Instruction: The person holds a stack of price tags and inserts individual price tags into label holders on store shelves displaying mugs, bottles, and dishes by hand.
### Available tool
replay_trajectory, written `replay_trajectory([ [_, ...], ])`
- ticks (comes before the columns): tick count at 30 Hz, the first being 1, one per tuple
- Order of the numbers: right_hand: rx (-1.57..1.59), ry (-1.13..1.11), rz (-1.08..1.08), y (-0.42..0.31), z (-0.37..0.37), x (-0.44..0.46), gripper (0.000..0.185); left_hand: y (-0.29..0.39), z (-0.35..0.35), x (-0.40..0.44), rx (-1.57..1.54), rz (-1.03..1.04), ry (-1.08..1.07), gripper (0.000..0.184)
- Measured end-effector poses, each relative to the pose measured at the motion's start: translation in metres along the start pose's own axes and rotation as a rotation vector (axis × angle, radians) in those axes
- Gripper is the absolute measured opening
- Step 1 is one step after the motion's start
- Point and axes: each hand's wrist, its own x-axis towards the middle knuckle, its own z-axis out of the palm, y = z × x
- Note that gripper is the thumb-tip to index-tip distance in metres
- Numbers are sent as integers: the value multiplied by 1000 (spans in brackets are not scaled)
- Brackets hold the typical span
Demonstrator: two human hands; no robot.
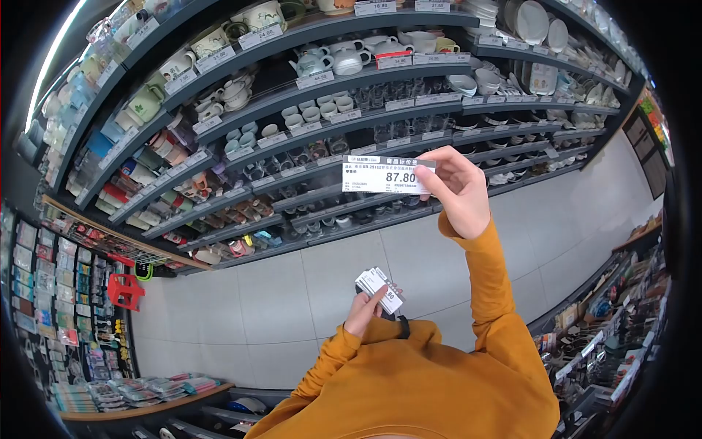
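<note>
My right hand (462, 192) is raised in front of the shelves, thumb and fingers pinching the right end of a price tag (376, 175). The tag is a white card with a dark header strip, and it reads 87.80. Lower down, close to my body, my left hand (363, 310) grips a stack of price tags (380, 285). They are fanned slightly, and the top one shows a price ending in 80. Behind the raised tag, glass cups (393, 130) stand on a shelf, partly covered by the card.
Curved-looking shelves (307, 82) hold teapots (349, 60), mugs, bowls and plates, with price labels along their edges. A red basket (126, 291) stands at the left by hanging packaged goods (45, 282). More shelving (596, 351) is at the lower right. Grey tiled floor (270, 300) lies between.
</note>
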Motion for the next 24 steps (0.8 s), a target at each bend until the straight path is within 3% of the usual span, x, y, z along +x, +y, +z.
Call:
replay_trajectory([
  [24, 2, -86, -3, 4, 31, 12, 19, -8, -11, -10, -58, 22, 1, 34],
])
